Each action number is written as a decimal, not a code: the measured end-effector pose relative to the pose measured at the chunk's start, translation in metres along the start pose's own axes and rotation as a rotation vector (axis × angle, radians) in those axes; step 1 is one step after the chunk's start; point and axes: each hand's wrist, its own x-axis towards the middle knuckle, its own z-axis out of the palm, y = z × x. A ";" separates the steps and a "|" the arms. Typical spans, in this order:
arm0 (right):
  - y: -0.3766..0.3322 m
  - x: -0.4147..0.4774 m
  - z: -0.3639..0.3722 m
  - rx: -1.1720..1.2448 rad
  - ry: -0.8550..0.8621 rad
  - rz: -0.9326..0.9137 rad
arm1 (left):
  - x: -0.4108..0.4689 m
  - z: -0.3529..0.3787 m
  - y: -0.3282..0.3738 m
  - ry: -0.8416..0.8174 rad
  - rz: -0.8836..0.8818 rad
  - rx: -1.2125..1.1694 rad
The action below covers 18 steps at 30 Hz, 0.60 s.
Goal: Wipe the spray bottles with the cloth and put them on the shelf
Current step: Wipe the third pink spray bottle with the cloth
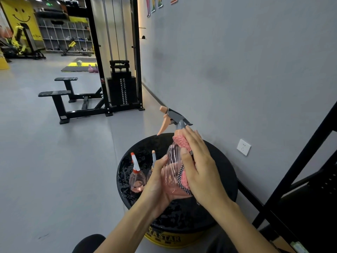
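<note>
I hold a clear pink spray bottle (172, 156) with a grey and peach trigger head above a round black stool top (215, 212). My left hand (158, 183) cups the bottle's base from the left. My right hand (198, 168) presses a pink cloth (182, 143) flat against the bottle's right side. Two more spray bottles stand on the stool: one with a white and orange nozzle (137, 178), another (153, 161) mostly hidden behind my left hand.
A black metal shelf frame (299, 170) rises at the right against the grey wall, which has a white socket (243, 147). A black cable weight machine (120, 84) and low benches (60, 99) stand on the grey floor at the left.
</note>
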 end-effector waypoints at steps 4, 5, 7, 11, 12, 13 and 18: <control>0.002 0.005 -0.005 0.173 0.068 0.083 | -0.003 0.004 0.003 -0.010 -0.031 0.000; 0.002 0.005 -0.006 0.208 0.089 0.096 | -0.004 0.005 0.004 -0.010 -0.036 -0.008; 0.001 0.006 -0.007 0.231 0.138 0.090 | -0.006 0.008 0.005 0.016 -0.035 -0.028; -0.003 0.019 -0.009 0.127 0.193 -0.002 | -0.006 0.009 0.006 0.027 -0.052 -0.014; -0.004 0.025 -0.010 0.089 0.194 -0.023 | -0.006 0.009 0.006 0.018 -0.058 -0.005; -0.005 0.030 -0.012 0.055 0.192 -0.040 | -0.007 0.009 0.006 0.009 -0.059 0.009; -0.007 0.052 -0.017 -0.077 0.113 -0.083 | -0.008 0.011 0.005 -0.005 -0.065 0.051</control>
